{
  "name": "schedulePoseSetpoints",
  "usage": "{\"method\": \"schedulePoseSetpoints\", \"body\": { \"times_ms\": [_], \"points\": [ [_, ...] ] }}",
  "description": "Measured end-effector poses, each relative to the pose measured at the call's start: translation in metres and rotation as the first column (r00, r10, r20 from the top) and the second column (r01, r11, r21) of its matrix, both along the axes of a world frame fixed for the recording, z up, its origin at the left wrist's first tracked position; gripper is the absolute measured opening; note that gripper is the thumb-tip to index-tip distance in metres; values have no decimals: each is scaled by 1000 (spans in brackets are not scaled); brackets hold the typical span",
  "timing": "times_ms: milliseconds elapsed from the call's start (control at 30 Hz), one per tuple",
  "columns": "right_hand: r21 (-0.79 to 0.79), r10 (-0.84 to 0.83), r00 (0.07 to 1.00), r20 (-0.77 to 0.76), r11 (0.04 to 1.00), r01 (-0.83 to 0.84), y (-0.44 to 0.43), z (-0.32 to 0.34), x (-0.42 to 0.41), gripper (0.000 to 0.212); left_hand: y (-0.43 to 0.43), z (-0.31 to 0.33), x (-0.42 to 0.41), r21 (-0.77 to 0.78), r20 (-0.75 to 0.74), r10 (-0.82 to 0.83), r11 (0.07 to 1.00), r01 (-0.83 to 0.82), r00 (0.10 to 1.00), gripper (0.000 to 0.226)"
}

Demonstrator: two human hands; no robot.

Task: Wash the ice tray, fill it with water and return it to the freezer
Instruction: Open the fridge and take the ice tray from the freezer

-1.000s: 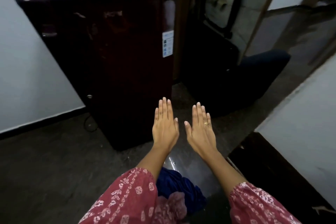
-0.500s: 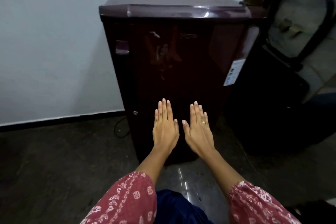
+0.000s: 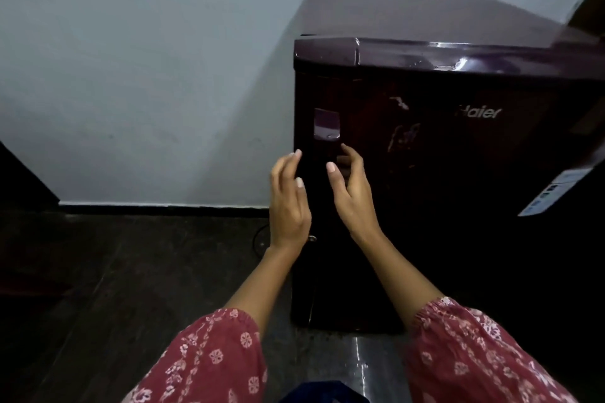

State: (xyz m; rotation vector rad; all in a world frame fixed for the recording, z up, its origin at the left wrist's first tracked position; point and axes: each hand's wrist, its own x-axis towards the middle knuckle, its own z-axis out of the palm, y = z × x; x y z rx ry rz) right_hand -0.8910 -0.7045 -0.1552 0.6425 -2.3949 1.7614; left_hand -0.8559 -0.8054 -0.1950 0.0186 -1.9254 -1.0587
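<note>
1. Wall (image 3: 131,75), pale and bare, rises behind everything, with a dark skirting strip along its foot.
2. Floor (image 3: 98,288) is dark and glossy and carries everything else.
3. Fridge (image 3: 458,190), a small maroon single-door unit, stands on the floor with its back near the wall. Its door (image 3: 425,239) is shut, so the tray is not in view. My guess is that it lies inside, in the freezer box at the top.
4. Sleeves (image 3: 212,360), red with a white flower print, cover both arms partway down the forearm.
5. Left hand (image 3: 288,203) is raised at the door's left edge, its fingers (image 3: 298,154) loosely curled and apart, holding nothing.
6. Right hand (image 3: 353,193) is just beside it, in front of the door, fingers bent and apart, also empty. Its tips sit just under the handle. Whether they touch the door I cannot tell.
7. Sticker (image 3: 553,193), white, sits near the door's right edge.
8. Handle (image 3: 326,124), a recessed pocket near the door's upper left corner, is the place to hook fingertips and pull. The step in hand looks like opening the door.
9. Lock (image 3: 312,238), a small round keyhole, is lower on the same edge, just beside the left wrist.
10. Tray, by judgement: light, thin plastic, likely frosty and slick, perhaps stuck to its shelf. Take it by both short ends. Once filled it will slop, so carry it level.
</note>
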Motion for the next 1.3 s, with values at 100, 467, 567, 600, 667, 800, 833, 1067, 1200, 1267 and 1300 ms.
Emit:
{"method": "schedulePoseSetpoints", "body": {
  "times_ms": [100,467,567,600,667,800,833,1067,1200,1267,1300],
  "points": [
    [-49,39,999,37,998,-37,-14,7,-2,53,-20,11,-16,56,123,-41,998,34,992,50],
    [-18,68,993,94,998,-67,-19,14,-2,34,-28,30,-53,246,301,-289,944,219,909,72],
    [-36,87,986,145,996,-82,-20,15,-1,33,-24,30,-52,278,297,-287,939,205,911,73],
    [-37,93,983,159,995,-88,-20,15,-1,33,-23,31,-51,294,302,-285,936,195,910,73],
    [-39,97,977,189,995,-92,-20,17,0,35,-22,33,-49,316,306,-283,931,183,909,72],
    [-33,132,969,208,991,-128,-15,23,8,36,-20,39,-42,297,277,-288,933,203,917,73],
    [-34,143,967,211,990,-139,-12,25,12,36,-18,40,-38,294,265,-290,932,210,920,73],
    [41,157,973,169,985,-166,25,24,64,51,17,30,14,329,143,-254,924,196,957,71],
    [143,138,985,100,978,-152,55,22,101,66,39,26,53,266,250,-134,962,65,959,74],
    [158,104,989,102,980,-120,72,19,122,70,51,24,73,231,289,-108,972,41,951,76],
    [163,82,991,107,982,-98,80,16,133,70,59,24,83,229,293,-107,973,39,950,77]
  ]
}}
